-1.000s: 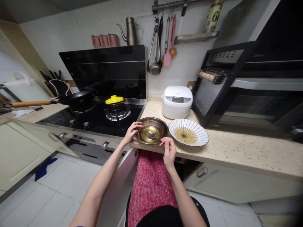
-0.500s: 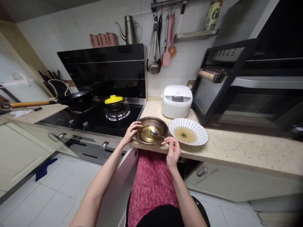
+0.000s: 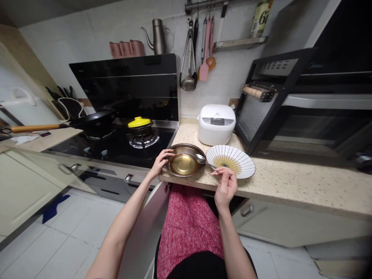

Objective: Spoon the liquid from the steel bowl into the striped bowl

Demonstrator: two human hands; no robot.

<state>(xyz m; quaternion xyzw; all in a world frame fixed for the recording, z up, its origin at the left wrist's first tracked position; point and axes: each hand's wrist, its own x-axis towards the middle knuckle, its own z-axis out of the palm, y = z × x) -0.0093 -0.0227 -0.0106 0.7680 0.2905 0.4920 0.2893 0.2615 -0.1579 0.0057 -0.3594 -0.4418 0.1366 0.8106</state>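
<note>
A round metal bowl (image 3: 189,147) stands at the counter's front edge with a yellowish layer, apparently liquid, in its bottom. My left hand (image 3: 159,164) grips its left rim, fingers reaching over the edge. In my right hand (image 3: 226,188) is a metal spoon (image 3: 200,158), held by the handle between thumb and fingers. The spoon's head is above the bowl's right rim; whether it carries anything I cannot tell. Just right of the bowl lies a white plate (image 3: 246,164) with dark radial lines and a yellow-brown centre, partly hidden by my right hand.
A white rice cooker (image 3: 216,124) stands behind the plate. Left of the bowl is a black gas hob (image 3: 122,149) with a yellow-lidded pot (image 3: 139,123) and a wooden-handled black wok (image 3: 97,119). A dark oven (image 3: 319,131) stands at the right. Below, a cabinet door (image 3: 142,228) hangs open.
My right hand has moved right, carrying the spoon from over the middle of the bowl to its right rim. My left hand has stayed on the bowl.
</note>
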